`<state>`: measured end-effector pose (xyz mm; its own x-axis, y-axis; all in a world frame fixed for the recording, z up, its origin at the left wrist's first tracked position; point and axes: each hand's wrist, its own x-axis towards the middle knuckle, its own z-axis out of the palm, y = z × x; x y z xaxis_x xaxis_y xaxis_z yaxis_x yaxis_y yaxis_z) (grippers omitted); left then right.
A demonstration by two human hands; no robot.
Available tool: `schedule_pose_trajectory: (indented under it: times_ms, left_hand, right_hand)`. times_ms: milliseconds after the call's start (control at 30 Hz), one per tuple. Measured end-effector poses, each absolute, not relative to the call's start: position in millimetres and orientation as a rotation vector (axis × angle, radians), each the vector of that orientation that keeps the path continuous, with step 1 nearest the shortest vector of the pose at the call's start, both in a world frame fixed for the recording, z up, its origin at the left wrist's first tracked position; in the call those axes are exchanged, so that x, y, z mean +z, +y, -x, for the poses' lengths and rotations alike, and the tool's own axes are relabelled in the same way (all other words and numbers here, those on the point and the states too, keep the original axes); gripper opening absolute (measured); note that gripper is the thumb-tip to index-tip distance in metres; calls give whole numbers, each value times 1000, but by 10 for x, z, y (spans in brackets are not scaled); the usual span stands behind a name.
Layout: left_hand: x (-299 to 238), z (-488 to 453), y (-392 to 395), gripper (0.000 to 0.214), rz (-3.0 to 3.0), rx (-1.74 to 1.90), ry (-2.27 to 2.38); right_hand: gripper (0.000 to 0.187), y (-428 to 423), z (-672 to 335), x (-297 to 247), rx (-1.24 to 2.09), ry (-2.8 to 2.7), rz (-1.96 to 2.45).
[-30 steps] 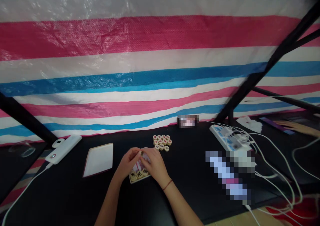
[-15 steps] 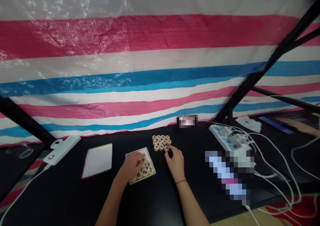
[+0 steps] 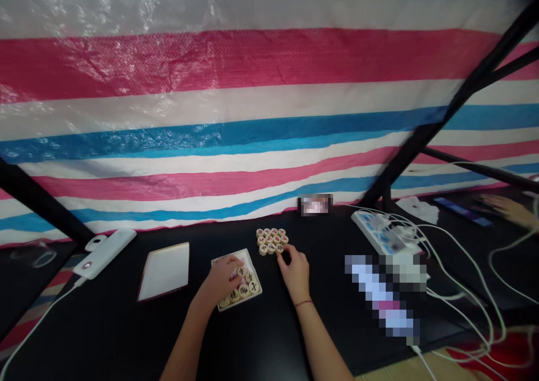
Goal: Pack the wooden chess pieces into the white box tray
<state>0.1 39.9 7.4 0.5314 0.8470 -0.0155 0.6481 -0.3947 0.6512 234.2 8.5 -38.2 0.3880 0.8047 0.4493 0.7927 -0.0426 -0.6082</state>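
Pale wooden discs (image 3: 244, 288) fill the white tray (image 3: 252, 296) under the left hand (image 3: 221, 279). Its fingers curl over them, but I cannot tell whether it grips one. Right of the tray, the right hand (image 3: 297, 268) pinches the edge disc (image 3: 279, 248) of a loose cluster (image 3: 272, 236). Left of the tray lie a white lid (image 3: 165, 270) and a power bank (image 3: 105, 252), all on the black bench (image 3: 126, 325).

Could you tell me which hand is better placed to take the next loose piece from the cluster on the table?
Probably the right hand: its fingertips are at the near edge of the cluster of round pieces, while the left hand rests on the pieces in the small tray.
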Motion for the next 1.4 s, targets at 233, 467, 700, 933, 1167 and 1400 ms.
schedule_pose_trajectory:
  times_ms: [233,467,700,933,1167,1400]
  left_hand:
    - [99,0,398,33,-2160,413,1231]
    - [309,-130,303,30,-2095,656,1210]
    - [284,-188,322,37,-2112,682,1104]
    - [15,-53,493,31,-2252,356,1087]
    - [-11,-62,516,38,-2241,322,1086]
    - [81,-66,507,36,-2187,260,1054]
  right_hand:
    - [26,72,-2346,-335,33,-1384,1782]
    - [26,-89,-1982,127,257,-1487,1445]
    - [21,-99,-1818,246,566,-1500,1397]
    - [27,-116,-2080,-53,588,-1267,1445]
    - [29,-55,-2592,-339,138,-1211,1722]
    - [34,30,-2626,-441,97,-1332,1789]
